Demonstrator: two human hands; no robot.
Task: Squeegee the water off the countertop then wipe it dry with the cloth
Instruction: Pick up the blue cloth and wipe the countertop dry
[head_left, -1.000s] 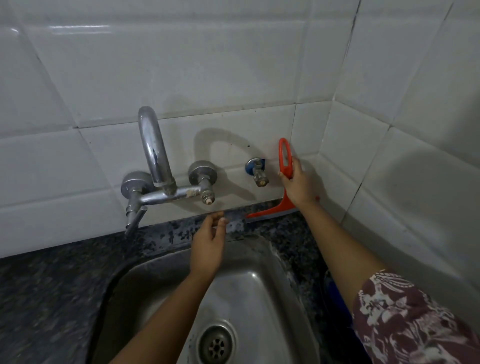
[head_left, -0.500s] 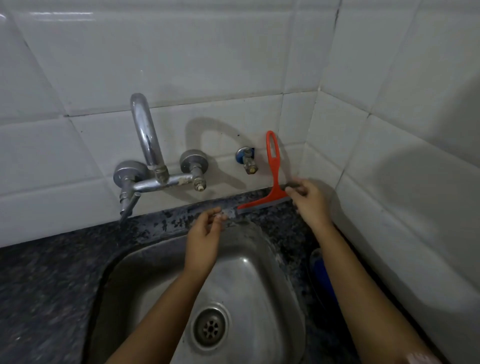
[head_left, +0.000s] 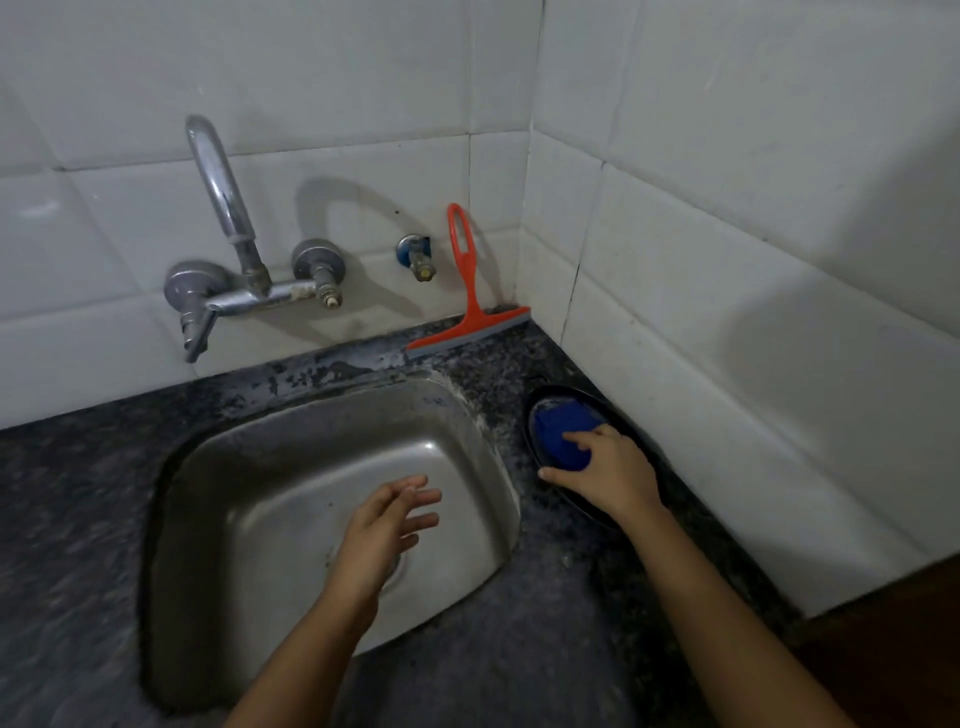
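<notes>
Reaching to the right of a steel sink (head_left: 249, 467), the person's right hand (head_left: 608, 478) takes hold of a blue cloth (head_left: 558, 431) that lies in a dark oval dish (head_left: 553, 401). The dish sits on the dark speckled desk (head_left: 545, 649), close to the tiled side wall (head_left: 727, 260). A finger rests on top of the cloth and the thumb curls in at its near edge, a pinch that looks meant to lift it out.

The left hand (head_left: 384, 525) hovers over the sink basin with fingers loosely spread, holding nothing. It seems to be kept clear over the basin while the other hand works.

A red-orange squeegee (head_left: 467, 280) stands in the far corner. Its grey blade rests on the desk and its looped handle leans upright against the back tiles, just beside a small wall valve (head_left: 415, 254). No hand touches it. Propped this way it stays off the working surface, which suggests the squeegee step is finished.

A chrome tap (head_left: 228, 218) arches from the back wall over the sink. The strip of desk behind the sink shows pale, patchy wet marks (head_left: 332, 369). The drying wipe appears to be the step now starting, and that damp strip likely needs it most.
</notes>
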